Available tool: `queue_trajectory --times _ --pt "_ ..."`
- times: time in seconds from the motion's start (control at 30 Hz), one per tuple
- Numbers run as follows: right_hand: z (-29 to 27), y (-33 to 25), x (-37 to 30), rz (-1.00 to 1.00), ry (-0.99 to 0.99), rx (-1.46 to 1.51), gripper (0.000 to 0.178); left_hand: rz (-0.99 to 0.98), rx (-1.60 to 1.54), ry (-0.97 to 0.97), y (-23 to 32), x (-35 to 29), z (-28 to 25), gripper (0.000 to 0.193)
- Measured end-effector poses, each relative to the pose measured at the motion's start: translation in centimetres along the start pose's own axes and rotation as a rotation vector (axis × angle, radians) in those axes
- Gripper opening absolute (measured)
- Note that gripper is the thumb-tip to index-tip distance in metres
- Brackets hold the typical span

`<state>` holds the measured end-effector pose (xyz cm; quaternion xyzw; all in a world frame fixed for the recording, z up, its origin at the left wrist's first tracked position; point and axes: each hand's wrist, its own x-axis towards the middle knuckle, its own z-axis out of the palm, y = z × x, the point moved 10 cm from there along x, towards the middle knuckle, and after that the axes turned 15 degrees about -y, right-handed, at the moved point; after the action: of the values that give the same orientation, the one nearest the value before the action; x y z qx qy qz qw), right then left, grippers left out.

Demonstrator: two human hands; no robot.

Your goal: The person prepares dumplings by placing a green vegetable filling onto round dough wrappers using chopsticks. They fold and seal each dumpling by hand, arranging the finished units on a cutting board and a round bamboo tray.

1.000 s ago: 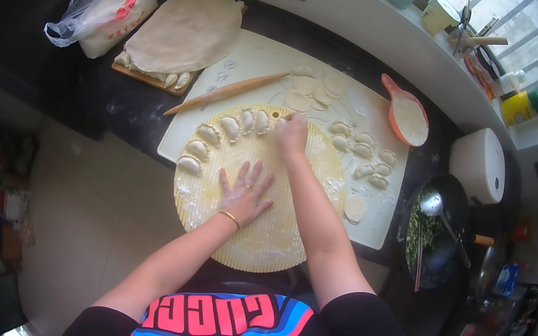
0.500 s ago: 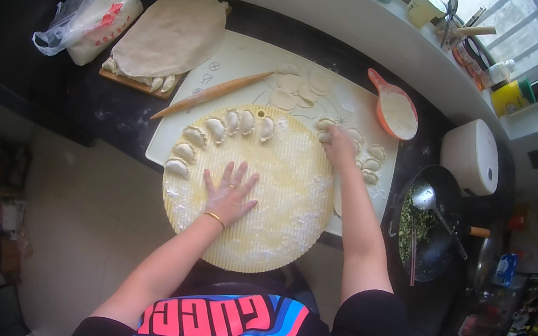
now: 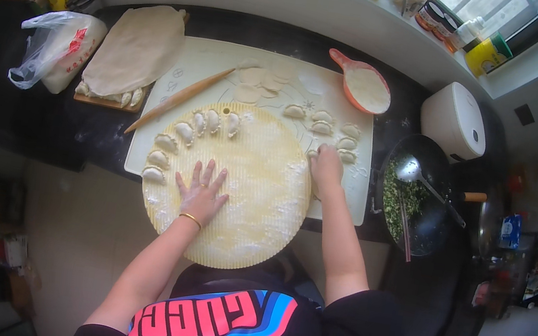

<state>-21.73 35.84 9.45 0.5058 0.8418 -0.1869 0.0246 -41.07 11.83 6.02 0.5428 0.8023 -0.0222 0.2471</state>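
Note:
My left hand (image 3: pixel 201 197) lies flat with fingers spread on a round, ridged, flour-dusted yellowish tray (image 3: pixel 239 220). Along the tray's far left rim sits a curved row of dumplings (image 3: pixel 184 132), several of them. At the tray's right edge my right hand (image 3: pixel 326 169) is closed, its fingertips pinching a dumpling (image 3: pixel 313 154) that they mostly cover. Beyond it, more folded dumplings (image 3: pixel 321 127) stand on the pale mat (image 3: pixel 348 198). Round dough wrappers (image 3: pixel 248 94) overlap farther back on the mat.
A wooden rolling pin (image 3: pixel 181 99) slants across the mat's left side. An orange scoop (image 3: pixel 366 90) of flour lies at the back. To the right are a wok (image 3: pixel 432 225) with green filling and a white appliance (image 3: pixel 456 120). A dough sheet (image 3: pixel 136 48) covers dumplings on a board.
My right hand has come nearer to me, from the dumplings on the mat to the tray's right edge, with a dumpling at its fingertips. My left hand stays spread on the tray. The view has shifted.

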Motion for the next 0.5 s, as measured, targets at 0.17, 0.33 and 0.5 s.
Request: queue_trajectory --times 0.17,0.33,0.5 --pt "-1.1 0.7 -1.4 0.035 0.112 0.01 0.021 0.02 0.003 0.035 0.3 -0.2 -0.2 0.06" --pt "-0.9 -1.2 1.2 -0.163 0.213 -0.08 0.023 0.014 -0.002 0.002 0.5 -0.5 -0.9 0.06" --pt "-0.1 -1.0 2.6 -0.149 0.211 -0.054 0.023 -0.001 0.065 -0.014 0.3 -0.3 -0.2 0.058"
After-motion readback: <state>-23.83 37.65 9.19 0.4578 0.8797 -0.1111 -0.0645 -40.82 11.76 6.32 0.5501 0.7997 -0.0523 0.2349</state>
